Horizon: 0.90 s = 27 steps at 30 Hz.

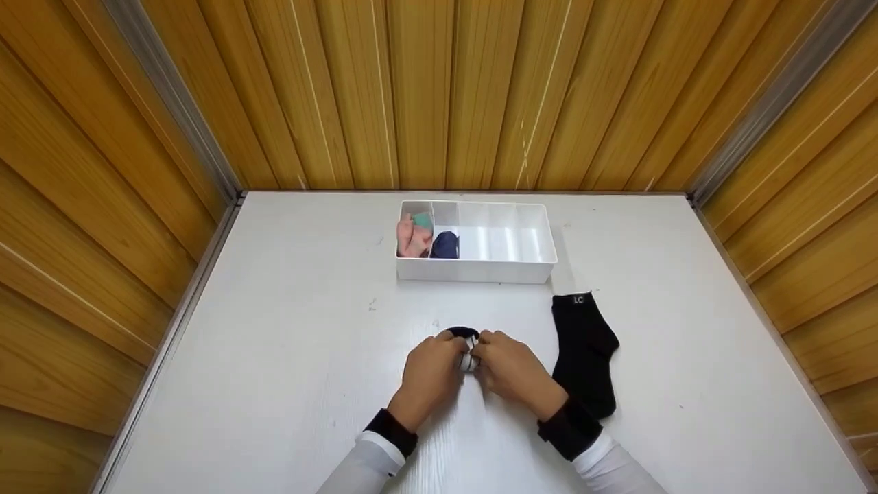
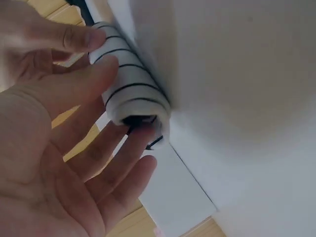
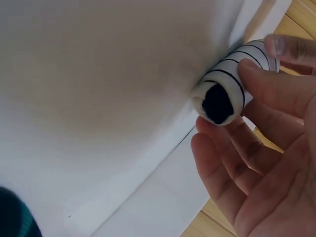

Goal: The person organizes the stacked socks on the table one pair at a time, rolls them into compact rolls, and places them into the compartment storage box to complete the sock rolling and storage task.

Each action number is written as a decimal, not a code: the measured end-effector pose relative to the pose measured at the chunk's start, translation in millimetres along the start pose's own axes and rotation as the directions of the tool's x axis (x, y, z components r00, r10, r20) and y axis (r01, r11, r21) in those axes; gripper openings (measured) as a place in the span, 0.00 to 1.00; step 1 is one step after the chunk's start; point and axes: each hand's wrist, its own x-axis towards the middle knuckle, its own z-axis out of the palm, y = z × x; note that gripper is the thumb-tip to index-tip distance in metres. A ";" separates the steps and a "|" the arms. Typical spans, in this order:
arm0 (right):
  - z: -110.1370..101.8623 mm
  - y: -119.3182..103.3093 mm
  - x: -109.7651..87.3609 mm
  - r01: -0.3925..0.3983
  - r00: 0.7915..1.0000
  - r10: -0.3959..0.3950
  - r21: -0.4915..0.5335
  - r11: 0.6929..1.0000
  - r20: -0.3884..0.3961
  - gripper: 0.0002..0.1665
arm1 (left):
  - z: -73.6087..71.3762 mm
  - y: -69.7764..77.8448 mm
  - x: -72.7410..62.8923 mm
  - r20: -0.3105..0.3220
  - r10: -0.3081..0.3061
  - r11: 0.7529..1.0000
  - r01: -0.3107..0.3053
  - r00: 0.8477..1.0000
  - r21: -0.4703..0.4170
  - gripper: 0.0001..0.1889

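Now, left hand (image 1: 431, 372): fingers clamped on the white, black-striped fabric roll (image 1: 469, 363), below centre of the head frame.
Right hand (image 1: 513, 368): fingers clamped on the same roll.
Flat black cloth sock (image 1: 583, 346): lower right of centre.
White plastic divided box (image 1: 473, 271): mid-frame.

Left hand (image 1: 429, 370), right hand (image 1: 512, 369) close together, midway between side edges of surface (image 1: 274, 357); thumbs (image 2: 81, 84), fingers (image 2: 132, 183) pinching; forearms (image 1: 363, 468) angled inward.

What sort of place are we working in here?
Probably a small enclosed work booth: wood-look panels stand on three sides of a white table, and a divided white box sits on it.
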 end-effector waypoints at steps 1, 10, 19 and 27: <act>-0.7 -0.4 0.8 0.000 1.000 0.000 0.003 1.000 0.004 0.06 | 1.4 0.5 -0.4 -0.003 -0.001 1.000 0.001 1.000 0.006 0.14; -4.4 -5.1 0.6 0.002 0.998 -0.002 0.002 1.000 0.069 0.12 | 6.3 -3.9 4.2 0.004 0.028 0.998 -0.027 1.000 -0.058 0.10; -5.6 -5.3 3.0 0.053 0.995 -0.047 -0.071 0.996 0.091 0.11 | 1.6 -11.7 2.4 0.045 -0.005 0.976 0.014 0.999 -0.217 0.13; -4.7 7.3 9.7 0.023 0.986 -0.035 0.077 0.997 0.165 0.14 | 6.4 -7.9 3.6 0.002 0.022 0.999 -0.022 1.000 -0.034 0.14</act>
